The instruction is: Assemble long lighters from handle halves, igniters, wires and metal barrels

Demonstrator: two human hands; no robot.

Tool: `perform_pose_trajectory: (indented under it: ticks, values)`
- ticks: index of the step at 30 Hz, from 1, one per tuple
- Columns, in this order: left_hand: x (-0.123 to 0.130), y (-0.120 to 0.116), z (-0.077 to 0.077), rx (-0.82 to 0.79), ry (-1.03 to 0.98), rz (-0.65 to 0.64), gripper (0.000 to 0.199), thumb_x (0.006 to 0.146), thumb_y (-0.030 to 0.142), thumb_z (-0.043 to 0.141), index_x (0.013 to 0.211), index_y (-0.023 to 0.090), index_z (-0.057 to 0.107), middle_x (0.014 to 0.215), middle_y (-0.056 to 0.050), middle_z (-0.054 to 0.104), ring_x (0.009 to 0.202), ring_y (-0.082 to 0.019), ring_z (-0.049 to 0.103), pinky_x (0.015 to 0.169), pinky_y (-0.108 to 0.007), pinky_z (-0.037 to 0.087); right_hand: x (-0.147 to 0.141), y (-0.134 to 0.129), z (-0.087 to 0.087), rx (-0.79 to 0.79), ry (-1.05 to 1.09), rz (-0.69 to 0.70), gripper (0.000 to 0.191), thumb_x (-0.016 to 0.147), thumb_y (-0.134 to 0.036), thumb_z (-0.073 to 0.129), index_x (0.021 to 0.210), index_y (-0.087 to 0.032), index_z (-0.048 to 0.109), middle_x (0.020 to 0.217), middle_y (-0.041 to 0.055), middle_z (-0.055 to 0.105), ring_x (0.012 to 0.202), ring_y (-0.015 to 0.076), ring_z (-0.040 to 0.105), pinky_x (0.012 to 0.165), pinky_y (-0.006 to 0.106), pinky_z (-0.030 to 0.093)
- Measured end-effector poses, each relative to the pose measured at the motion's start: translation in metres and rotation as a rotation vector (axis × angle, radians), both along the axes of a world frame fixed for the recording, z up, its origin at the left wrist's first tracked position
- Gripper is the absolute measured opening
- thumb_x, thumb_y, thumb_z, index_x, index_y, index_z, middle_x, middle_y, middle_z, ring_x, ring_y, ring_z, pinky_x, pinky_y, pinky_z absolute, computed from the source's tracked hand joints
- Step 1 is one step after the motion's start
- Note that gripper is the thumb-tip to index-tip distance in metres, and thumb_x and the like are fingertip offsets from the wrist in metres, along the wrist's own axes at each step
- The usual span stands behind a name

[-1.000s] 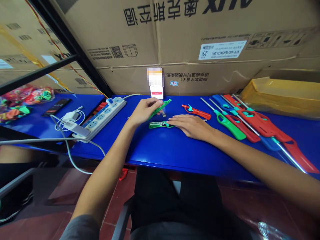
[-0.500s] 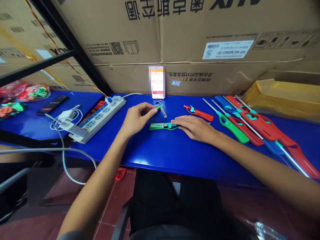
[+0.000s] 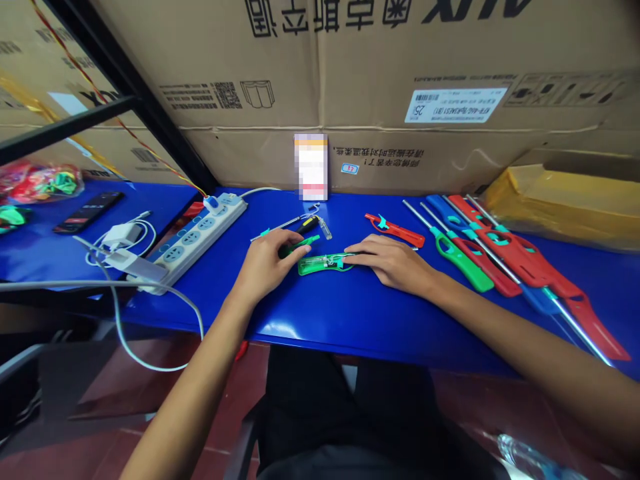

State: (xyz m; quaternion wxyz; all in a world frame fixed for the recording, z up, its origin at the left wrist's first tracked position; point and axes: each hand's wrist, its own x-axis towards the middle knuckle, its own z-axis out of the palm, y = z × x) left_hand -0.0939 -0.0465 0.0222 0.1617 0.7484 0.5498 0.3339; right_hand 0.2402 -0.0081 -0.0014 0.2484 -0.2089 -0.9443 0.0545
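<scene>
Head view: where are the hands now?

The left hand (image 3: 265,261) pinches a green plastic piece (image 3: 311,241) between thumb and fingers, just above the left end of an opened green lighter (image 3: 311,266) lying on the blue table (image 3: 295,303). The right hand (image 3: 395,262) has its fingertips at the lighter's other end; whether they grip it or merely steady it, I can't tell.

What might go wrong?

The inner parts (image 3: 331,261) lie exposed, so I'd expect them to shift or spring out if the right fingertips slip or press unevenly. Lowering the green plastic piece at an angle might also trap something thin. And a careless left knuckle could send the clear tube (image 3: 325,228) rolling.

Anything different from 0.5 s ago?

Yes. The left hand was farther back then, with its piece beside the clear tube; it has come nearer the lighter. That uncovers a yellow-and-black screwdriver (image 3: 307,225) behind its fingers. The right hand has stayed at the same end.
</scene>
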Motion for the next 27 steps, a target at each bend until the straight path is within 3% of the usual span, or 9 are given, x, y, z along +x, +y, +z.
perform_pose_trajectory:
  ticks: [7, 13, 18, 24, 27]
  values:
    - [0.012, 0.003, -0.006, 0.03, 0.19, -0.061, 0.031, 0.108, 0.054, 0.078, 0.117, 0.025, 0.08, 0.116, -0.009, 0.085, 0.109, -0.031, 0.077, 0.097, -0.046, 0.06, 0.009, -0.002, 0.0, -0.091, 0.052, 0.028, 0.06, 0.105, -0.001, 0.056, 0.147, -0.034, 0.082, 0.143, 0.0059, 0.084, 0.128, 0.0287, 0.079, 0.112, 0.055, 0.069]
    - [0.017, -0.006, 0.002, 0.142, 0.208, -0.14, 0.032, 0.116, 0.05, 0.064, 0.124, 0.023, 0.079, 0.126, -0.012, 0.081, 0.119, -0.033, 0.072, 0.111, -0.053, 0.057, 0.011, -0.005, 0.004, -0.221, 0.139, -0.056, 0.046, 0.113, -0.019, 0.065, 0.157, -0.029, 0.072, 0.14, 0.0095, 0.084, 0.128, 0.0293, 0.08, 0.114, 0.053, 0.068]
    - [0.021, -0.011, 0.006, 0.117, 0.258, -0.32, 0.042, 0.105, 0.061, 0.079, 0.129, 0.026, 0.08, 0.13, -0.012, 0.08, 0.12, -0.035, 0.07, 0.11, -0.056, 0.058, 0.025, -0.002, 0.015, -0.263, 0.051, -0.088, 0.049, 0.11, -0.024, 0.073, 0.158, -0.03, 0.07, 0.147, 0.0109, 0.081, 0.139, 0.0311, 0.076, 0.126, 0.058, 0.06]
    - [0.024, -0.01, 0.005, 0.098, 0.345, -0.349, 0.024, 0.112, 0.045, 0.07, 0.123, 0.026, 0.08, 0.123, -0.012, 0.08, 0.11, -0.034, 0.069, 0.103, -0.057, 0.057, 0.038, -0.003, 0.029, -0.208, -0.068, -0.12, 0.034, 0.111, -0.031, 0.072, 0.146, -0.028, 0.075, 0.134, 0.0118, 0.082, 0.127, 0.0318, 0.078, 0.118, 0.055, 0.065]
    - [0.022, -0.008, 0.006, 0.094, 0.345, -0.367, 0.024, 0.113, 0.044, 0.069, 0.123, 0.026, 0.08, 0.121, -0.011, 0.08, 0.107, -0.032, 0.068, 0.101, -0.055, 0.057, 0.04, -0.004, 0.031, -0.178, -0.108, -0.135, 0.026, 0.113, -0.028, 0.067, 0.137, -0.025, 0.077, 0.129, 0.0116, 0.082, 0.122, 0.0308, 0.079, 0.114, 0.051, 0.066]
